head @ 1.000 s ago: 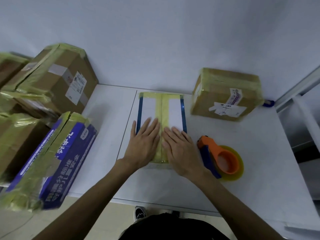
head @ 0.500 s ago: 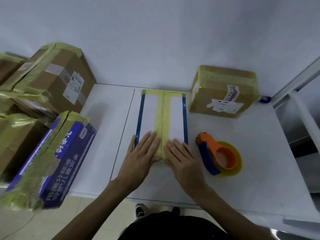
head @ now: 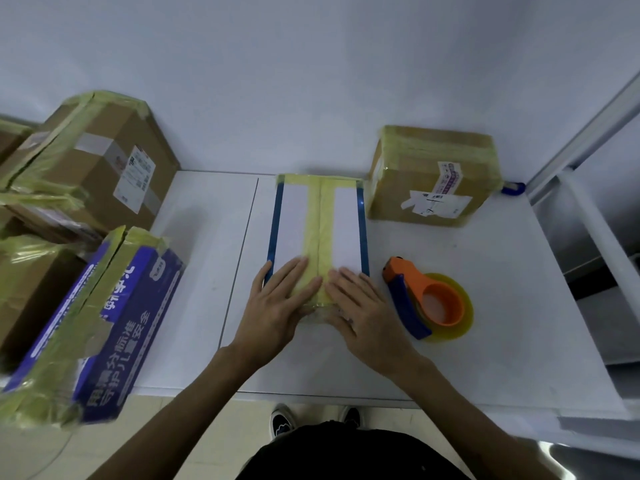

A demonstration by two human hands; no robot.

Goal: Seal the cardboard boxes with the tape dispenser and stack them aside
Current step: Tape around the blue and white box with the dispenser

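Two flat hands, left hand (head: 277, 306) and right hand (head: 367, 313), press the near end of the white box (head: 344, 226) on the tabletop (head: 485, 348); uneven rubbing could wrinkle the yellow tape (head: 320, 220) or lift it.

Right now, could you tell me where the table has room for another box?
Bare white table lies between the blue printed carton and the flat white blue-edged box, and right of the orange tape dispenser, before the taped brown cardboard box. Stacked boxes crowd the left.
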